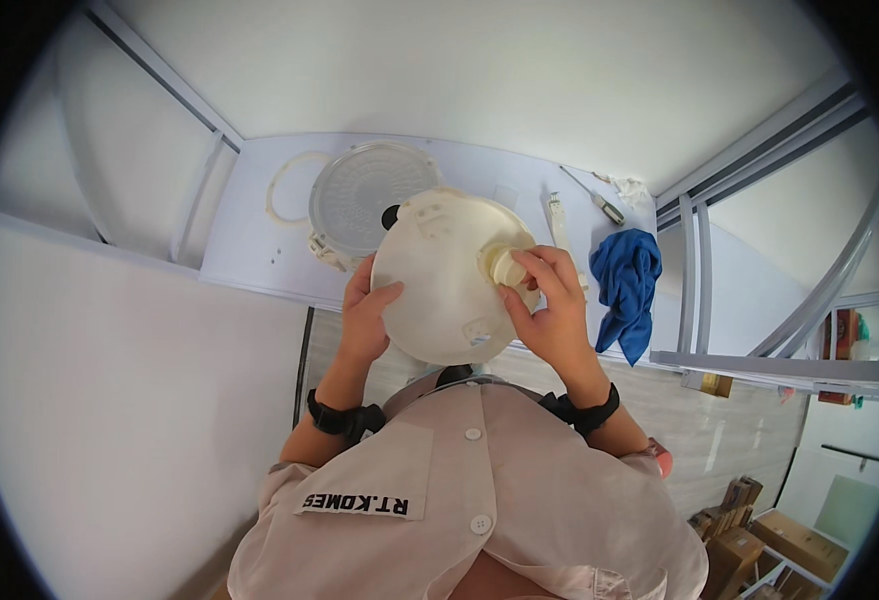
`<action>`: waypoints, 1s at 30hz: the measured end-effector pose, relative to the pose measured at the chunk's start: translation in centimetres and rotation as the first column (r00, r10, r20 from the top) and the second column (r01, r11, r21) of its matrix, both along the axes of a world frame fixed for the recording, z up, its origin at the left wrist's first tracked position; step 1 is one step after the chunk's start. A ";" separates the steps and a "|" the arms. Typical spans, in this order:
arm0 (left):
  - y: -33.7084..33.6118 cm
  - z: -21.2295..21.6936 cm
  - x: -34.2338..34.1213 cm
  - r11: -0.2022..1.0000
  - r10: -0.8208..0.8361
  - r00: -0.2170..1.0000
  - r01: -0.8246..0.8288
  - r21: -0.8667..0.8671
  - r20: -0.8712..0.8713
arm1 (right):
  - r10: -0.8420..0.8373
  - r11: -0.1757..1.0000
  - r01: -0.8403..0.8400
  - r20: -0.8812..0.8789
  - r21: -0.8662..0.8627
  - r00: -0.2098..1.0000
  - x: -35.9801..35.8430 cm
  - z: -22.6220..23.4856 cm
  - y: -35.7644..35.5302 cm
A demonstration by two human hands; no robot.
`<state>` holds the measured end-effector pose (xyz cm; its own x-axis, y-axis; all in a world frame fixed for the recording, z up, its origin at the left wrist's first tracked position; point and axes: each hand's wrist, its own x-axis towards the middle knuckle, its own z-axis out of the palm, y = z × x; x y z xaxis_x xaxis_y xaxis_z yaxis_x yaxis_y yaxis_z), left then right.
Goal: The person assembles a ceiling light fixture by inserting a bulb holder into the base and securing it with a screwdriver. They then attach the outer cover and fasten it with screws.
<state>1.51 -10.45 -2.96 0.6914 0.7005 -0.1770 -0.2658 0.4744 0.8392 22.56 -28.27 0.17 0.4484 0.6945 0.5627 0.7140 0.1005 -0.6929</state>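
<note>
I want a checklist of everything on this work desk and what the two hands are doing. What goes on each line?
Surface: white table, set among white panels.
Job's things: round cream plastic cover held up over the table edge; small cream knob at its right side.
Clutter: clear ribbed round lid, thin white ring, screwdriver, white stick-like part, crumpled white scrap, blue cloth.
Grips: left hand holds the cover's left rim; right hand pinches the knob. Black bands on both wrists.
Cables: nothing seen.
Surroundings: grey metal frame at right, cardboard boxes lower right.
</note>
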 end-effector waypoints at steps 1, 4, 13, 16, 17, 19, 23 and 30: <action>0.1 -0.2 0.0 0.999 0.006 1.000 -0.005 -0.038 0.005 | -0.012 1.000 0.012 -0.003 0.018 1.000 0.0 0.0 0.1; 0.3 -0.5 0.0 0.993 -0.005 0.999 0.009 -0.117 0.037 | -0.019 0.999 0.020 -0.005 0.033 1.000 0.1 0.2 0.0; 0.2 0.1 0.3 0.995 -0.001 0.999 0.007 -0.098 0.054 | -0.034 0.999 0.033 -0.009 -0.029 0.999 0.4 -0.3 0.0; 0.0 0.8 0.5 0.999 -0.028 0.996 0.030 -0.020 0.082 | -0.046 0.999 0.046 0.009 -0.013 0.999 0.5 -0.4 0.0; 0.0 1.0 0.5 0.999 -0.039 0.996 0.038 0.014 0.076 | -0.051 0.999 0.051 0.020 -0.003 0.998 0.6 -0.4 0.0; 0.1 1.3 0.6 0.995 -0.060 0.996 0.055 0.082 0.061 | -0.061 0.998 0.060 0.044 0.019 0.997 0.7 -0.4 0.1; 0.2 0.8 0.8 0.985 -0.060 0.998 0.054 0.162 0.033 | -0.066 0.998 0.066 0.033 -0.003 0.997 0.7 -0.3 0.2; -0.4 1.6 1.0 0.983 -0.067 0.998 0.064 0.170 0.008 | -0.094 0.994 0.095 0.032 -0.062 0.995 0.9 -0.5 0.3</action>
